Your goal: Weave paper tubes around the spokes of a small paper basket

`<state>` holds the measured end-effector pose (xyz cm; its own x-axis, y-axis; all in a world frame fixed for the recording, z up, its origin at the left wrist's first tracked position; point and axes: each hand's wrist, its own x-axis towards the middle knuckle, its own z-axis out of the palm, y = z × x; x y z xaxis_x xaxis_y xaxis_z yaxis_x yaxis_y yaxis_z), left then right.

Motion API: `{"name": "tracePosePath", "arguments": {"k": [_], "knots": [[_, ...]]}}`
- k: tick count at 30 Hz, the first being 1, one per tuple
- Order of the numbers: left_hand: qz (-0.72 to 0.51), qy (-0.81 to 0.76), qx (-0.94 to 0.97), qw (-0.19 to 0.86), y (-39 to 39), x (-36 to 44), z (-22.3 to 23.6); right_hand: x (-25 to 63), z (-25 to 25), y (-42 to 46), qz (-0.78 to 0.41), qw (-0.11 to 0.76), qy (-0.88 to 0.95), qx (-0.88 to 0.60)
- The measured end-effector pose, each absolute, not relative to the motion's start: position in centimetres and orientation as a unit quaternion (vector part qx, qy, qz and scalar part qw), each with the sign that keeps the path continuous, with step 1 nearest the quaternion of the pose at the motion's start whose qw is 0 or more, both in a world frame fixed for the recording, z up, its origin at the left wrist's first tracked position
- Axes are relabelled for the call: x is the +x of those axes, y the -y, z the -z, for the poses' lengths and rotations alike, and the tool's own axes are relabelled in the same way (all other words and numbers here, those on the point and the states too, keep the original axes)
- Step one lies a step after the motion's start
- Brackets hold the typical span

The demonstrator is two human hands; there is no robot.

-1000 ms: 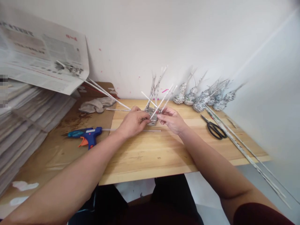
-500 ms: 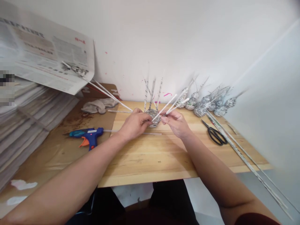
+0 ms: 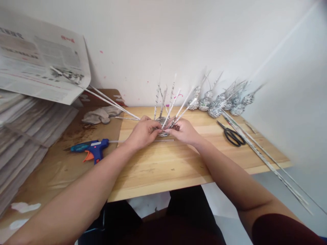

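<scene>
A small round weave of newspaper tubes (image 3: pixel 164 133) sits on the wooden board, with several paper tubes (image 3: pixel 171 108) standing up from it. My left hand (image 3: pixel 145 132) is closed on its left side, thumb and fingers pinching at the front edge. From the other side my right hand (image 3: pixel 184 130) pinches at the base of the upright tubes, its fingertips almost meeting the left ones. Long white paper tubes (image 3: pixel 109 101) stretch from behind my left hand to the upper left. The fingers hide much of the weave.
On the left lie a blue glue gun (image 3: pixel 95 149), a grey glove (image 3: pixel 100 115) and a newspaper stack (image 3: pixel 22 136). Black scissors (image 3: pixel 233 136) and long paper tubes (image 3: pixel 265 165) lie on the right of the wooden board (image 3: pixel 163 170). Several woven paper gourds (image 3: pixel 216 105) stand along the wall.
My right hand has moved in toward the left hand, its fingertips now at the front of the weave. The upright tubes on the right have shifted, and the whole view has turned slightly.
</scene>
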<state>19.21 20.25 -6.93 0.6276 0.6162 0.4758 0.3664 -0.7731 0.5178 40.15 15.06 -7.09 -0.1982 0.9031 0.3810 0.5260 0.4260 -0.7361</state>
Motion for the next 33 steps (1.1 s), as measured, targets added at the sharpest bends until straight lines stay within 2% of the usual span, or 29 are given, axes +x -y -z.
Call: {"name": "tracePosePath", "arguments": {"k": [17, 24, 29, 33], "knots": [[-0.329, -0.298, 0.872, 0.205, -20.2, 19.2, 7.2, 39.9, 7.1, -14.6, -0.175, 0.334, 0.754, -0.538], [-0.306, -0.303, 0.878, 0.212, -20.4, 18.9, 6.7, 39.9, 6.9, -14.5, -0.19, 0.336, 0.756, -0.528], [-0.305, -0.298, 0.879, 0.213, -20.4, 19.0, 6.7, 39.5, 7.5, -14.7, -0.253, 0.377, 0.722, -0.523], [-0.303, -0.294, 0.88, 0.217, -20.2, 19.1, 6.6, 39.1, 7.6, -14.6, -0.258, 0.396, 0.701, -0.534]]}}
